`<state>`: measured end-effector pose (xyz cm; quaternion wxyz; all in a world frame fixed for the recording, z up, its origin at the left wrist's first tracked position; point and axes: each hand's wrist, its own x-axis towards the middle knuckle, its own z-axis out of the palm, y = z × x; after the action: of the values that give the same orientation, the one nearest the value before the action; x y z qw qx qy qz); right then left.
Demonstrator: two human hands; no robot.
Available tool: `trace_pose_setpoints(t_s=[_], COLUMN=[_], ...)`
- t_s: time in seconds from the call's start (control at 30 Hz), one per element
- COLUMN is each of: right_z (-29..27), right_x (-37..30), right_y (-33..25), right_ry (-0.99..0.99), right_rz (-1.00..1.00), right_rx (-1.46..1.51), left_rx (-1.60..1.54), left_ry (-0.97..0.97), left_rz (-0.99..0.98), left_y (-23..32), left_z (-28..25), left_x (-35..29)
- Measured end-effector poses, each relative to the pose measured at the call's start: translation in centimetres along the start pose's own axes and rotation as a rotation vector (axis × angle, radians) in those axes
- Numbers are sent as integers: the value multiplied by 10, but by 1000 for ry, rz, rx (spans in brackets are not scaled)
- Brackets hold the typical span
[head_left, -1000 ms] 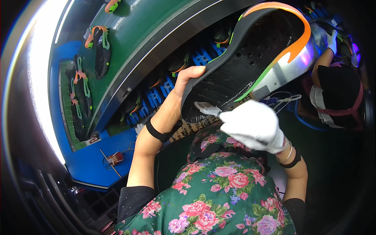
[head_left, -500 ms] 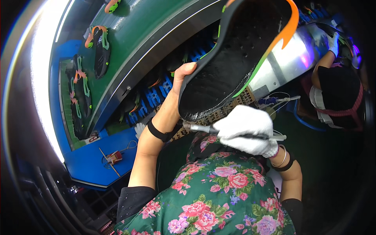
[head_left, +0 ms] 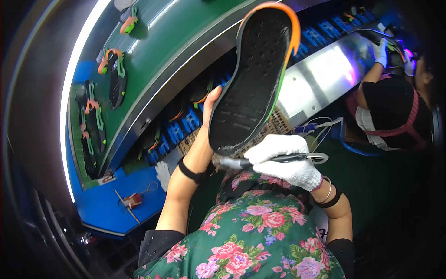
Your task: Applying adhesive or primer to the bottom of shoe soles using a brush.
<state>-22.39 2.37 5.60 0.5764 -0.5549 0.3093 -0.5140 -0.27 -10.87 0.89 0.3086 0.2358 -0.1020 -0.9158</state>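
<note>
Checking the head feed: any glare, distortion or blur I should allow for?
In the head view, the strip light at left is blown out and looks bowed; the metal panel shows white glare with a purple patch; the right edge falls to black; the black sole is dark, but its holes and grooves are readable; the brush bristles look too soft for fine detail.

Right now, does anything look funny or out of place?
One small thing: the right hand, with the brush, is gloved, but the left hand, holding the sole, is bare. A loose white glove lies by the blue table.
</note>
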Motion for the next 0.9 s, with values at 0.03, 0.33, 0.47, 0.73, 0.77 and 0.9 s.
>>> trace_pose_setpoints(t_s=[0.03,0.33,0.47,0.73,0.77,0.9], right_z=[-2,-87,-84,3,-1,-12], right_x=[-1,31,31,-5,0,16], right_y=[-2,-36,-24,-16,-20,-11], right_ry=[49,357,412,37,29,230], right_rz=[-13,-496,-546,-440,-425,-421], right_rx=[103,-992,-1081,-486,-418,-527], left_rx=[-1,-75,-186,-269,-276,46], left_ry=[78,-23,-109,-141,-181,5], left_rz=[7,-110,-158,-97,-123,37], left_y=[-3,-44,-49,-13,-7,5], left_z=[-4,17,26,12,12,-8], left_x=[-4,-29,-24,-2,-1,15])
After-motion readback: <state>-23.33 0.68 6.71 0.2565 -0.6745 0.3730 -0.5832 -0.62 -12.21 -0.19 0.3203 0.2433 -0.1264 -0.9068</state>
